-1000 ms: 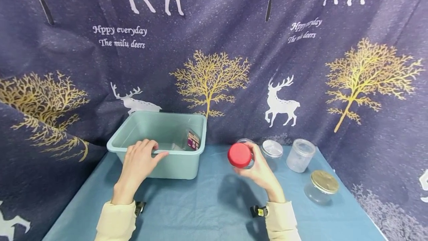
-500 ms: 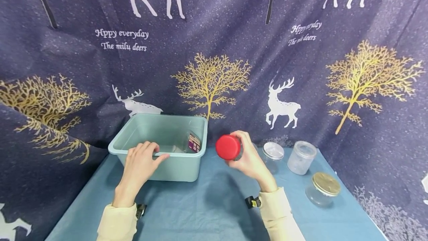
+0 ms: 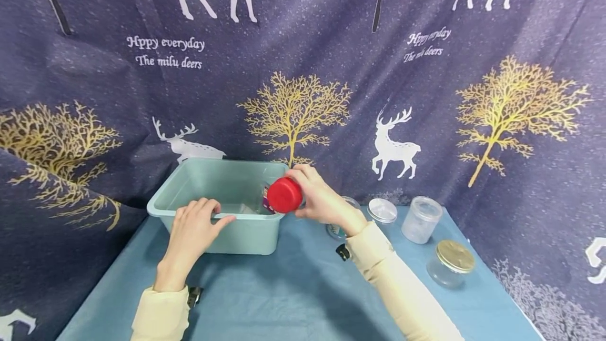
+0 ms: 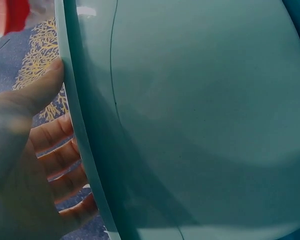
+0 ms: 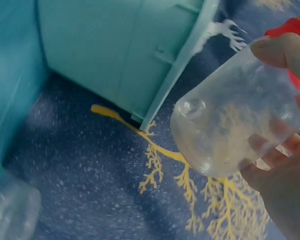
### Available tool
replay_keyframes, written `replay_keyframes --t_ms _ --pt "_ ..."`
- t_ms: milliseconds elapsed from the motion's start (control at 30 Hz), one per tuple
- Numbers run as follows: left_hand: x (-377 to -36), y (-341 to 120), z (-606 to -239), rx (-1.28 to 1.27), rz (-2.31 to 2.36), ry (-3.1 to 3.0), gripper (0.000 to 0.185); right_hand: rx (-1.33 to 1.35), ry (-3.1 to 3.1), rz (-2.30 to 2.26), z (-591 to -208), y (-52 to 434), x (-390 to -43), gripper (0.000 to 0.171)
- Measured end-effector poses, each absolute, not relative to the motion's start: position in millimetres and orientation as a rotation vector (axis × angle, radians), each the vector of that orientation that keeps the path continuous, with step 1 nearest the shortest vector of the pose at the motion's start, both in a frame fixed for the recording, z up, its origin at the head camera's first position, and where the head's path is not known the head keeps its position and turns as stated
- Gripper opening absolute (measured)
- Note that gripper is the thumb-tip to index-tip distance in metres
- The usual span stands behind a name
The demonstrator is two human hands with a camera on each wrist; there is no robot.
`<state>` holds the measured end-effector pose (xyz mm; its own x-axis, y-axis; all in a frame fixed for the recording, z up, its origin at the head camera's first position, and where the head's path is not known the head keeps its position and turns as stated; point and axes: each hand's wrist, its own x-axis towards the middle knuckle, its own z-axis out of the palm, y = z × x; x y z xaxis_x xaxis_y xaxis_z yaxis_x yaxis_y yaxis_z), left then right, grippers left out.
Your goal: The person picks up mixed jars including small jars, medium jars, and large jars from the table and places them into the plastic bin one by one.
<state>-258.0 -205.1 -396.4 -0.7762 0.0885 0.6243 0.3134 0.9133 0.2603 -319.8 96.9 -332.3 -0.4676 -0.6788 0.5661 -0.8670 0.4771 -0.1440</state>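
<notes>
My right hand [image 3: 319, 193] grips a clear plastic jar [image 5: 235, 112] with a red screw lid [image 3: 284, 194]. The jar is tilted, its lid toward the head camera, above the right rim of a pale green bin [image 3: 246, 236]. In the right wrist view the jar's base shows, with thumb and fingers round its lid end. My left hand [image 3: 194, 236] rests on the bin's front rim, fingers loose and spread, thumb out along the rim; in the left wrist view its fingertips [image 4: 70, 150] meet the rim. A purple label [image 3: 266, 200] inside the bin is partly hidden by the red lid.
On the blue cloth at right stand a jar with a silver lid [image 3: 382, 210], a frosted jar [image 3: 421, 220] and a jar with a gold lid [image 3: 452, 262]. Another clear jar [image 3: 337, 231] is partly behind my right forearm. A patterned curtain [image 3: 303, 41] hangs behind.
My right hand has carried the red-lidded jar left, from among the other jars to the bin's right rim. The left hand has stayed on the front rim.
</notes>
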Motion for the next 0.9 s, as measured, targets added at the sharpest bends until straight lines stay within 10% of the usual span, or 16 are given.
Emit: replay_keyframes --t_ms 900 --pt "-256.5 -205.3 -393.3 -0.289 -0.456 -2.452 0.037 1.476 -2.33 -0.172 -331.0 22.9 -363.7 0.08"
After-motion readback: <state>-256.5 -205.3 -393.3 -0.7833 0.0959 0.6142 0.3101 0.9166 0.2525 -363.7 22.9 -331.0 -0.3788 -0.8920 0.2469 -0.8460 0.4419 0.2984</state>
